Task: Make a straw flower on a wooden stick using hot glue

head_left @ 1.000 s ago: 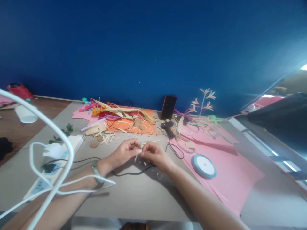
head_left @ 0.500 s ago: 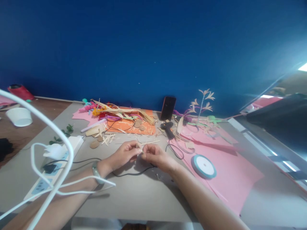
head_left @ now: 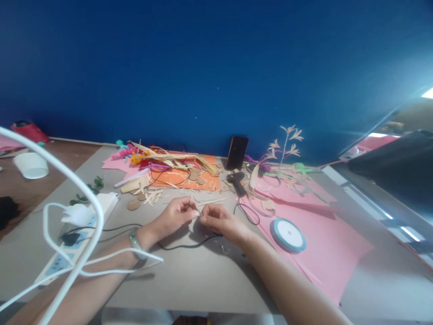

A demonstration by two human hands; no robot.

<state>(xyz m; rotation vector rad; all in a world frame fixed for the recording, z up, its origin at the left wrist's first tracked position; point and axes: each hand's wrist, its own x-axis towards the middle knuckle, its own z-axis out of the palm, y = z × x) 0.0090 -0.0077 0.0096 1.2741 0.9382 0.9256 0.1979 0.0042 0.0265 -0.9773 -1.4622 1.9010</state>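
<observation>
Hands — left hand point(head_left: 176, 216), right hand point(head_left: 216, 220) — fingertips pinched together on a tiny pale strip point(head_left: 199, 215), black cable point(head_left: 182, 246) beneath, ribbon spool point(head_left: 288, 234) near.

A deep blue wall point(head_left: 216, 67) is standing over a grey-beige table point(head_left: 189, 280), where a pale pink paper sheet point(head_left: 321, 253) is lying under a ribbon spool point(head_left: 288, 234) that is showing a white face ringed in teal. An orange sheet point(head_left: 182, 177) is carrying tan straw strips point(head_left: 169, 155) and purple, red, yellow and pink fuzzy pieces, while a black phone point(head_left: 237, 152) is showing an orange edge. A white power strip point(head_left: 77, 234) with light blue sockets is sitting by white cable point(head_left: 81, 189), thin black cord point(head_left: 182, 246) and a white cup point(head_left: 32, 164) on brown wood.
</observation>
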